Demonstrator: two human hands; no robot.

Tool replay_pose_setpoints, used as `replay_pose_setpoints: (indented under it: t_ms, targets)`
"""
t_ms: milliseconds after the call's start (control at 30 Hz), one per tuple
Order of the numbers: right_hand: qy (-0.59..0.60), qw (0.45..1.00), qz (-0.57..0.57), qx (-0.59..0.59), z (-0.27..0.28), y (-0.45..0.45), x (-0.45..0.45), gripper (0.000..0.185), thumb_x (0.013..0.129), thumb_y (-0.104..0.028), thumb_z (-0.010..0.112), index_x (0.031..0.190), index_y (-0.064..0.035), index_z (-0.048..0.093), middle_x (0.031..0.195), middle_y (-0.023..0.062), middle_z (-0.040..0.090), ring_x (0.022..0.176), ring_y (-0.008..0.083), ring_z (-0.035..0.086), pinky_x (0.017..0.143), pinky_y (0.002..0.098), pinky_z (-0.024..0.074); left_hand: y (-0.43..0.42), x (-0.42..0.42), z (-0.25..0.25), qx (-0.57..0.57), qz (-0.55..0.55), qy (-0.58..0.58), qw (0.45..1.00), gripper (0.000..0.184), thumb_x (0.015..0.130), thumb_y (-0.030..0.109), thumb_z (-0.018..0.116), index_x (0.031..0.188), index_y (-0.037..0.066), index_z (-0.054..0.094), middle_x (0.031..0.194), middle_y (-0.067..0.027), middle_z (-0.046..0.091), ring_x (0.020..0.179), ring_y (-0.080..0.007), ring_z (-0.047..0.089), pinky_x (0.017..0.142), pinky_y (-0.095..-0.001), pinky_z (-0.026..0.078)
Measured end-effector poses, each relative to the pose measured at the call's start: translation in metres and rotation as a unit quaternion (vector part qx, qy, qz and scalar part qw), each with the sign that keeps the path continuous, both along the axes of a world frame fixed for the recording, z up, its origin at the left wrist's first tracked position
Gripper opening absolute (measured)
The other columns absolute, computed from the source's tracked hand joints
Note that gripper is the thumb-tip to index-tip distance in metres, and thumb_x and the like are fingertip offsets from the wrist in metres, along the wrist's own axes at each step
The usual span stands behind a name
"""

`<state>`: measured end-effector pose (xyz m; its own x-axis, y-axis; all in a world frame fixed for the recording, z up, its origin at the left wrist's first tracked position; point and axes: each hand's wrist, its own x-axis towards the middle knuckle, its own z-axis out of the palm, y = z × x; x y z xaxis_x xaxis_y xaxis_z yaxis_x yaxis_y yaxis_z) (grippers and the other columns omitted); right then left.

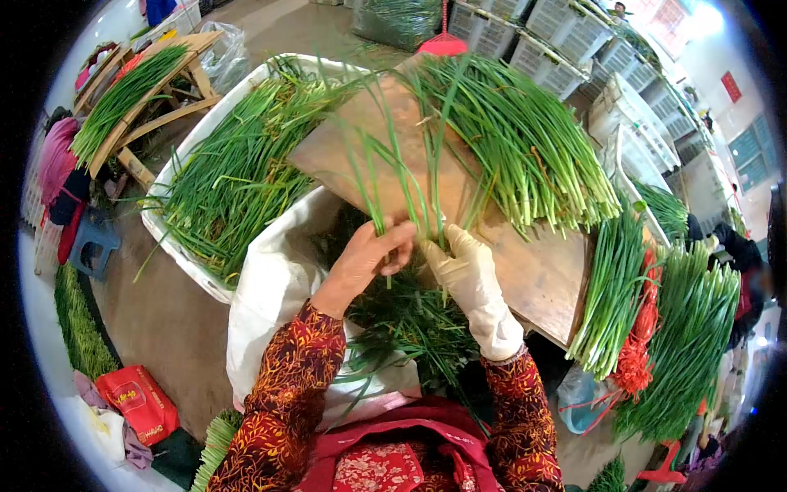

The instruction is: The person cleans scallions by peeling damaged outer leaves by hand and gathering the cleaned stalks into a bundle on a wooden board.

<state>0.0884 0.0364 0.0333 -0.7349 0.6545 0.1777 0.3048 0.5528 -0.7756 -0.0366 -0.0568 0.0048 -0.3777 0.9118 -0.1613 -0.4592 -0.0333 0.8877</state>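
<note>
My left hand (369,256), bare, is closed around a few long green stalks (379,193) above the near edge of a wooden board (533,275). Close on its right, my right hand (466,266) wears a pale glove and pinches more thin stalks (435,164). Both sets of stalks point away from me, their lower ends sticking out below the fingers. A large pile of green stalks (525,139) lies on the board beyond my right hand. Under my hands, loose dark green leaves (418,328) lie in and around a white sack (275,262).
A white tub (156,215) of green stalks stands at the left. Bundles (611,283) and red ties (638,344) are at the right. Behind are stacked white crates (561,37). A blue stool (94,242) and a red bag (138,403) are at far left.
</note>
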Motion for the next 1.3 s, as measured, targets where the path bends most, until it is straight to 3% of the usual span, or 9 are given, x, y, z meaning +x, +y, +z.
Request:
replay_pose_setpoints:
  t_ms: [233, 367, 500, 567, 633, 667, 867, 1100, 1300]
  targets:
    - [0.088, 0.996, 0.029, -0.009, 0.000, -0.007, 0.014, 0.014, 0.077, -0.011, 0.063, 0.088, -0.0032, 0.057, 0.078, 0.0104, 0.057, 0.067, 0.0225, 0.056, 0.060, 0.0300, 0.0441, 0.009, 0.012, -0.002, -0.047, 0.119, -0.129, 0.983, 0.020, 0.084, 0.031, 0.058, 0.088, 0.011, 0.055, 0.069, 0.0062, 0.045, 0.056, -0.0030, 0.040, 0.045, -0.0169, 0.029]
    - [-0.010, 0.873, 0.210, -0.440, -0.004, -0.027, 0.054, 0.021, 0.080, -0.013, 0.061, 0.098, -0.0034, 0.057, 0.076, 0.0067, 0.056, 0.067, 0.0123, 0.054, 0.060, 0.0247, 0.0440, 0.003, -0.010, 0.011, -0.044, 0.173, 0.034, 0.983, 0.022, 0.087, 0.034, 0.050, 0.090, 0.012, 0.052, 0.076, 0.0033, 0.052, 0.061, -0.0048, 0.045, 0.046, -0.0186, 0.033]
    - [-0.282, 0.860, 0.425, -0.027, -0.005, -0.036, 0.070, 0.032, 0.083, -0.031, 0.054, 0.109, -0.0124, 0.053, 0.104, 0.0076, 0.057, 0.094, 0.0296, 0.055, 0.081, 0.0365, 0.0448, 0.005, -0.054, 0.010, 0.050, 0.260, 0.009, 0.964, 0.024, 0.090, 0.034, 0.045, 0.088, 0.010, 0.049, 0.072, 0.0016, 0.050, 0.062, -0.0083, 0.048, 0.049, -0.0198, 0.037]
    - [-0.271, 0.915, 0.290, 0.075, 0.052, -0.004, 0.061, 0.040, 0.081, -0.034, 0.057, 0.112, -0.0088, 0.051, 0.112, 0.0099, 0.053, 0.103, 0.0261, 0.052, 0.083, 0.0370, 0.0437, 0.007, -0.046, 0.014, 0.088, 0.214, 0.023, 0.973, 0.027, 0.090, 0.036, 0.044, 0.088, 0.009, 0.048, 0.068, 0.0023, 0.047, 0.062, -0.0111, 0.049, 0.054, -0.0201, 0.039]
    - [-0.060, 0.997, -0.004, 0.047, 0.043, 0.032, 0.049, 0.033, 0.079, -0.032, 0.060, 0.098, -0.0057, 0.056, 0.086, 0.0098, 0.059, 0.078, 0.0188, 0.057, 0.066, 0.0311, 0.0460, 0.012, -0.028, 0.012, 0.083, 0.169, -0.064, 0.980, 0.028, 0.089, 0.036, 0.045, 0.089, 0.009, 0.048, 0.064, 0.0039, 0.042, 0.059, -0.0108, 0.047, 0.058, -0.0228, 0.042]
    - [-0.158, 0.935, -0.087, 0.304, 0.060, 0.051, 0.044, 0.028, 0.080, -0.031, 0.059, 0.090, -0.0054, 0.058, 0.070, 0.0088, 0.061, 0.061, 0.0178, 0.058, 0.054, 0.0296, 0.0463, 0.015, -0.019, 0.010, 0.097, 0.147, -0.097, 0.980, 0.028, 0.089, 0.036, 0.045, 0.090, 0.009, 0.047, 0.063, 0.0046, 0.040, 0.058, -0.0104, 0.046, 0.058, -0.0246, 0.043]
    - [-0.342, 0.864, -0.124, 0.348, 0.038, 0.100, 0.040, 0.027, 0.080, -0.031, 0.059, 0.085, -0.0049, 0.058, 0.067, 0.0133, 0.060, 0.059, 0.0230, 0.058, 0.055, 0.0351, 0.0449, 0.021, 0.012, 0.003, 0.090, 0.058, -0.204, 0.973, 0.023, 0.089, 0.031, 0.048, 0.091, 0.008, 0.047, 0.064, 0.0049, 0.038, 0.053, -0.0077, 0.040, 0.049, -0.0261, 0.041]
    - [-0.048, 0.981, -0.038, -0.186, 0.037, -0.001, 0.041, 0.017, 0.079, -0.019, 0.061, 0.080, -0.0027, 0.058, 0.061, -0.0003, 0.052, 0.058, 0.0064, 0.044, 0.051, 0.0224, 0.0370, 0.017, 0.034, 0.006, 0.035, 0.055, -0.180, 0.982, 0.026, 0.083, 0.024, 0.058, 0.098, 0.006, 0.048, 0.073, 0.0038, 0.045, 0.051, -0.0023, 0.038, 0.041, -0.0188, 0.033]
    - [-0.046, 0.982, -0.015, -0.183, 0.005, -0.020, 0.030, 0.026, 0.077, -0.028, 0.066, 0.077, -0.0034, 0.059, 0.060, 0.0020, 0.058, 0.056, 0.0086, 0.051, 0.054, 0.0237, 0.0410, 0.006, 0.039, 0.004, 0.002, 0.026, -0.193, 0.981, 0.034, 0.081, 0.019, 0.062, 0.107, 0.008, 0.043, 0.068, 0.0063, 0.045, 0.048, -0.0014, 0.039, 0.039, -0.0167, 0.032]
